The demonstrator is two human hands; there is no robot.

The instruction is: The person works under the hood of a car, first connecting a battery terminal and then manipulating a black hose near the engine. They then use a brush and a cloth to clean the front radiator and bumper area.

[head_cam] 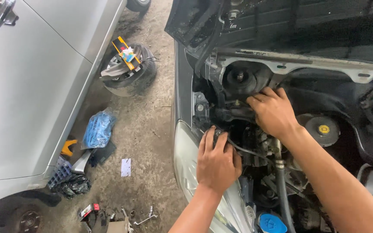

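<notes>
Two bare hands are seen inside the open engine bay of a dark car, hood raised.

Far left: silver car body panel (26,86) fills the frame edge, its front wheel (24,220) partly seen at the bottom. Beside it on the stained concrete floor (152,133): loose spare tyre (128,71) with a yellow-and-black flat tool (126,54) laid on top, crumpled blue plastic bag (99,128), black plastic bag (72,185), small white paper slip (126,167), and a silver wrench (145,218) near the bottom edge.

Centre: clear headlight lens (186,159) of the dark car is located at the bay's front corner. Left hand (216,162) is laid palm down just behind the lens, fingers together and curled over a small dark part (217,133) at the bay edge; what the part is cannot be told. A firm grip cannot be confirmed, only contact.

Right of that: right hand (274,112) is placed deeper in the bay, below the round strut mount (240,77), fingers bent and pressed onto a dark bracket or hose fitting (234,113). Fingertips are hidden behind it, so clamped or merely resting cannot be told.

Black rubber hose (281,194) is routed downward between the forearms. Blue round filler cap (272,223) is seen at the bottom; black round reservoir cap with yellow centre (323,129) sits right of the right wrist.
</notes>
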